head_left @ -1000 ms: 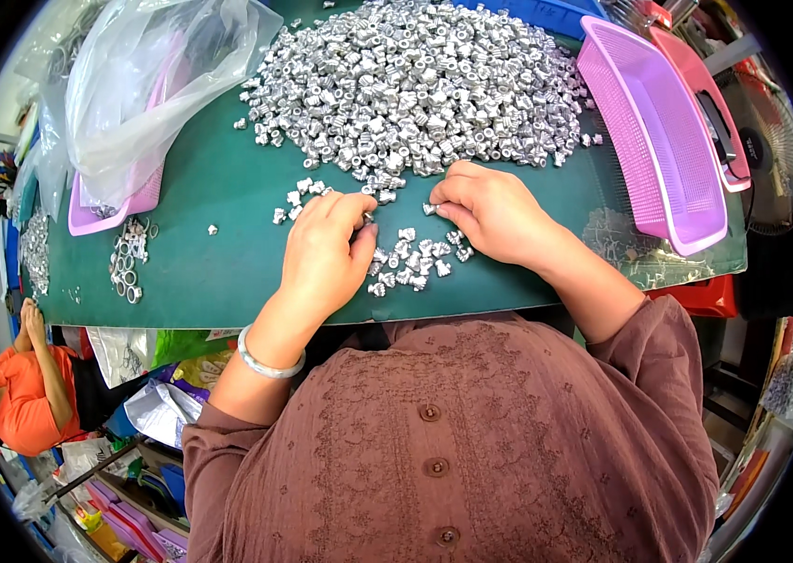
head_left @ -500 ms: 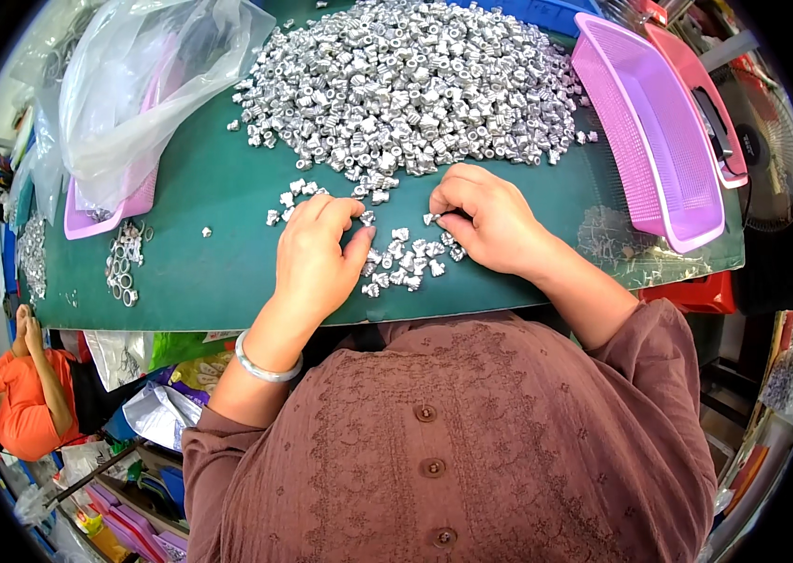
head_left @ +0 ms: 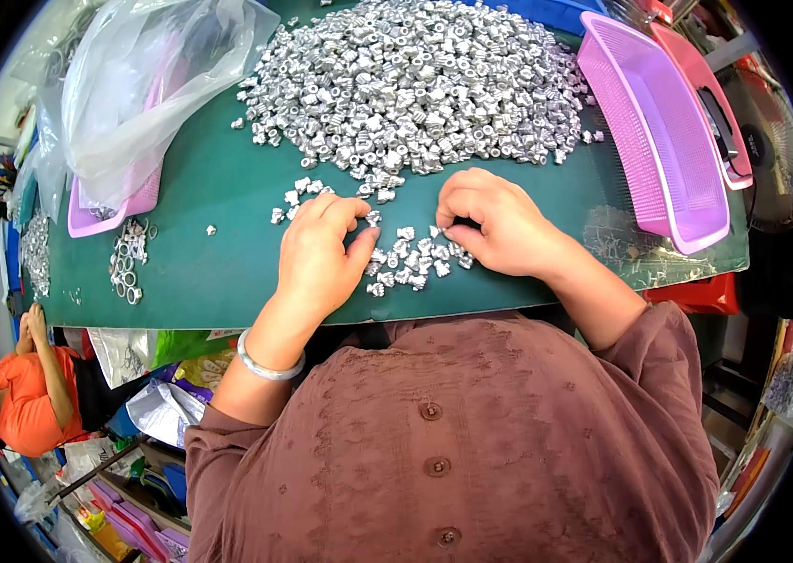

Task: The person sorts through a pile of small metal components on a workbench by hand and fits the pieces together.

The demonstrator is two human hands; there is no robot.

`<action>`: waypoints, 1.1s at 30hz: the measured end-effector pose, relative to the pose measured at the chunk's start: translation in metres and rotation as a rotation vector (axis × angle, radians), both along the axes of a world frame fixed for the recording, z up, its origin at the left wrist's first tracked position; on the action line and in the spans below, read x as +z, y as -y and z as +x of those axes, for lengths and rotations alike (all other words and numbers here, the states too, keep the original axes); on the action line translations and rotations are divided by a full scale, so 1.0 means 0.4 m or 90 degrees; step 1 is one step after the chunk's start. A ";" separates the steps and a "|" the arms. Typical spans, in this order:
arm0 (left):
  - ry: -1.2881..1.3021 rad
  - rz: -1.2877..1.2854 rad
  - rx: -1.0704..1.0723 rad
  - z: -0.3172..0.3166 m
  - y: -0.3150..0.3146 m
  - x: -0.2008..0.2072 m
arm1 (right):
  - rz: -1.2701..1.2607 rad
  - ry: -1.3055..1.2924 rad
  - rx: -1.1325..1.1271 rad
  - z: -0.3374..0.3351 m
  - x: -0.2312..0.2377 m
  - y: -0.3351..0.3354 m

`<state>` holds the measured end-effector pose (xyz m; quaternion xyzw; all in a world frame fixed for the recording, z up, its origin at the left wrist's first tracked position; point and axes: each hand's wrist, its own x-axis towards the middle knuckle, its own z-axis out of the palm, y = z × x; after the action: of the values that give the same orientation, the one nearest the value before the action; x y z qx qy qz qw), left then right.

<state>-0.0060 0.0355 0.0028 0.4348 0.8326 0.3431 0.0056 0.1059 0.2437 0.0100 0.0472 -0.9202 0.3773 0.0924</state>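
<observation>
Between the thumb and fingers of my left hand point(head_left: 314, 251) is a small silvery metal fitting point(head_left: 373, 218), just above the table. My right hand point(head_left: 502, 223) pinches another small metal fitting point(head_left: 435, 231) at its fingertips, close to the far right edge of a loose cluster of fittings point(head_left: 403, 261). That cluster lies on the green tabletop point(head_left: 228, 272), between my hands and near the front edge. Beyond both hands rises a large heap of similar silvery fittings point(head_left: 415, 89). A few stray fittings point(head_left: 301, 191) lie past my left knuckles.
A purple plastic basket point(head_left: 655, 141) stands at the right, with a fan point(head_left: 767, 141) beyond it. At the left, clear plastic bags point(head_left: 152, 94) cover a pink basket point(head_left: 96, 225); metal rings point(head_left: 124, 272) lie nearby. A person in orange point(head_left: 35, 399) sits at far left.
My right hand has lowered its fitting slightly, toward the near cluster. My left hand keeps its pinch almost unmoved. The whole view has shifted a little.
</observation>
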 end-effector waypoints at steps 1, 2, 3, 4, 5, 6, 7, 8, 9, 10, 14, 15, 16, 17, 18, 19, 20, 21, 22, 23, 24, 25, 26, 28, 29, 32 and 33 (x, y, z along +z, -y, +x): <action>0.005 -0.002 -0.005 -0.001 0.001 -0.001 | -0.008 0.018 0.038 0.000 0.012 -0.006; 0.011 -0.004 -0.010 -0.002 0.002 -0.001 | -0.015 0.036 0.077 -0.003 0.017 -0.010; 0.011 0.002 -0.014 -0.001 0.000 0.002 | -0.021 0.031 0.079 -0.007 0.019 -0.015; 0.011 0.002 -0.013 -0.001 0.001 0.003 | -0.021 0.031 0.080 -0.013 0.020 -0.011; 0.009 0.002 -0.012 -0.001 0.002 0.003 | -0.015 0.037 0.063 -0.022 0.019 -0.002; 0.007 0.001 -0.011 -0.001 0.002 0.002 | -0.008 0.044 0.046 -0.032 0.019 0.008; 0.007 0.001 -0.011 -0.001 0.004 0.002 | 0.037 0.016 0.046 -0.041 0.010 0.018; 0.021 -0.013 -0.011 -0.002 0.006 0.004 | 0.037 0.016 0.046 -0.049 0.006 0.030; 0.033 -0.028 -0.011 -0.003 0.009 0.006 | 0.061 0.022 0.026 -0.056 0.004 0.044; 0.033 -0.027 -0.010 -0.004 0.011 0.007 | 0.086 0.027 0.006 -0.062 0.004 0.053; 0.026 -0.019 -0.031 -0.006 0.021 0.009 | 0.114 0.046 0.023 -0.072 0.011 0.054; 0.021 -0.018 -0.042 -0.007 0.023 0.009 | 0.115 0.046 0.023 -0.072 0.010 0.049; 0.021 -0.018 -0.041 -0.010 0.025 0.011 | 0.088 0.037 0.047 -0.071 0.008 0.043; 0.005 -0.011 -0.074 -0.014 0.028 0.014 | 0.062 0.028 0.070 -0.071 0.007 0.037; -0.011 -0.004 -0.105 -0.017 0.030 0.015 | 0.062 0.029 0.071 -0.073 0.007 0.034; -0.011 -0.004 -0.105 -0.020 0.032 0.013 | 0.039 0.044 0.080 -0.076 0.009 0.032; 0.035 0.026 -0.092 -0.024 0.031 0.009 | 0.016 0.059 0.090 -0.077 0.010 0.031; 0.081 0.055 -0.077 -0.027 0.031 0.009 | 0.016 0.059 0.091 -0.079 0.008 0.034; 0.081 0.055 -0.075 -0.031 0.027 0.009 | 0.013 0.042 0.067 -0.081 0.005 0.038; 0.065 0.055 -0.041 -0.035 0.020 0.008 | 0.010 0.024 0.041 -0.084 0.003 0.043; 0.049 0.054 -0.008 -0.036 0.010 0.008 | 0.010 0.025 0.042 -0.083 0.004 0.046; 0.033 0.060 -0.004 -0.038 -0.001 0.007 | 0.026 0.033 0.032 -0.082 0.006 0.050; 0.033 0.059 -0.003 -0.037 -0.009 0.006 | 0.043 0.041 0.021 -0.081 0.007 0.053; -0.025 0.025 0.001 -0.038 -0.024 0.005 | 0.054 0.042 0.019 -0.081 0.003 0.054; -0.025 0.026 0.001 -0.041 -0.027 0.003 | 0.065 0.042 0.017 -0.080 0.002 0.055; -0.074 0.034 -0.004 -0.046 -0.030 -0.008 | 0.082 0.062 0.019 -0.080 0.007 0.060; -0.063 0.040 0.000 -0.048 -0.029 -0.009 | 0.082 0.063 0.018 -0.080 0.007 0.060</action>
<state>-0.0253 0.0472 -0.0009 0.4509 0.8209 0.3470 -0.0488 0.0739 0.2199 0.0130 0.0476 -0.9453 0.3203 0.0383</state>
